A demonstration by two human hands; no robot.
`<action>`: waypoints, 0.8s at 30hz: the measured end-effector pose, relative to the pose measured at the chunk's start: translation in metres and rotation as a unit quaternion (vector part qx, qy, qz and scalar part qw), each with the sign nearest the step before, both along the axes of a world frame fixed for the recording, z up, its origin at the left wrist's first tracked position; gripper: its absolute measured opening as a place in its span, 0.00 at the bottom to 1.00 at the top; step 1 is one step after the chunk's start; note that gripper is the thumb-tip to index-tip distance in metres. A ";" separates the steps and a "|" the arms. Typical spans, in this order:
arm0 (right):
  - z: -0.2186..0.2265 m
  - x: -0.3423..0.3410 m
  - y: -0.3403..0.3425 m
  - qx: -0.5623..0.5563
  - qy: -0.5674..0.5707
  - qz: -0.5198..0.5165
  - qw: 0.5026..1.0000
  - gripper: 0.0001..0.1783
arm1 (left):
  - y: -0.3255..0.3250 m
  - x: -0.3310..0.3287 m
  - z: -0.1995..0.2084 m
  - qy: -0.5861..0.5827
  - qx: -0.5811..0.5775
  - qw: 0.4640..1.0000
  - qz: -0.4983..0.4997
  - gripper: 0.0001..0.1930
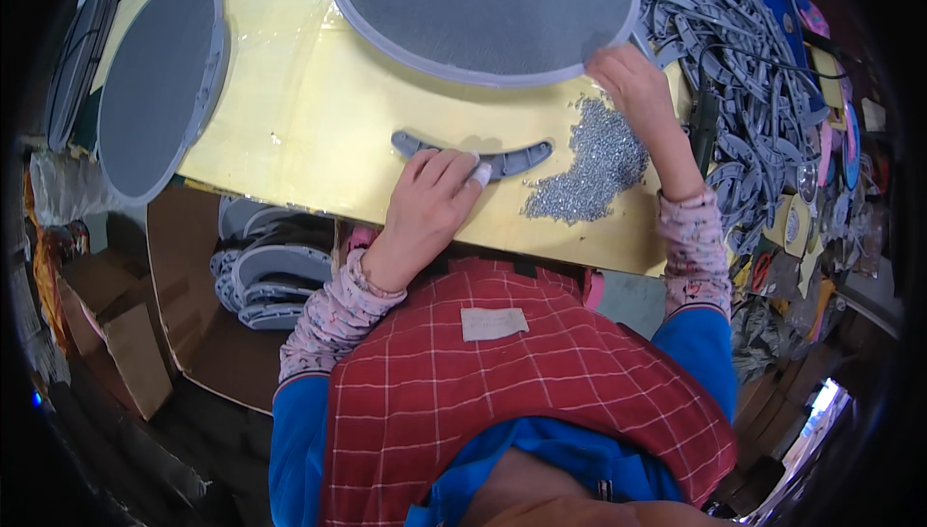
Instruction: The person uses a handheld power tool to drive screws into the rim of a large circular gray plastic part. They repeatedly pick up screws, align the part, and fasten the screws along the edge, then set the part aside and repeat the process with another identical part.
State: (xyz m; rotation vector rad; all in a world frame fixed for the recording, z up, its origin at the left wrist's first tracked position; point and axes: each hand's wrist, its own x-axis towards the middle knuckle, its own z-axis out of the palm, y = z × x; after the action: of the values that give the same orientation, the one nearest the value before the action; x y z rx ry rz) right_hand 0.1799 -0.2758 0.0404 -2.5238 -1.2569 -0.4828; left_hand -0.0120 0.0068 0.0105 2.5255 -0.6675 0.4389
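A curved grey plastic strip (521, 160) with hollow cells lies on the yellow tabletop (319, 155). My left hand (432, 199) is closed on its middle, with white wrapping on a fingertip. Beyond it lies a large oval mesh panel (483, 10) with a light grey rim. My right hand (632, 87) has its fingers closed at the panel's right lower rim; the fingertips are partly hidden. A heap of small shiny metal pieces (594, 170), like screws or rivets, spreads just below my right hand.
Many more grey curved strips (744, 73) are piled at the right. Another oval mesh panel (159, 83) overhangs the table's left edge. Below that edge, an open cardboard box (183, 285) contains several grey curved parts (280, 276).
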 end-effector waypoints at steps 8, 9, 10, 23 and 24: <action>-0.012 -0.062 -0.004 0.045 0.027 0.033 0.998 0.07 | -0.006 -0.001 0.007 -0.012 0.018 0.999 0.037 0.15; -0.013 -0.063 -0.004 0.049 0.029 0.029 0.998 0.07 | -0.006 0.000 0.008 -0.013 0.027 0.999 0.042 0.16; -0.014 -0.063 -0.003 0.053 0.031 0.030 0.998 0.08 | -0.006 0.000 0.009 -0.018 0.022 0.999 0.036 0.16; -0.008 -0.075 -0.003 -0.005 0.057 0.018 0.998 0.14 | 0.001 -0.005 0.011 0.017 0.018 0.999 0.026 0.16; -0.004 -0.079 -0.006 -0.007 0.070 0.001 0.997 0.14 | 0.001 -0.004 0.011 0.023 0.016 0.999 0.026 0.16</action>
State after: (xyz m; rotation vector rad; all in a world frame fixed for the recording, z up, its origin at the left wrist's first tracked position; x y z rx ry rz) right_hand 0.1010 -0.2818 0.0365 -2.5176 -1.2148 -0.2910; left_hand -0.0163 0.0078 0.0212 2.5794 -0.5954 0.3894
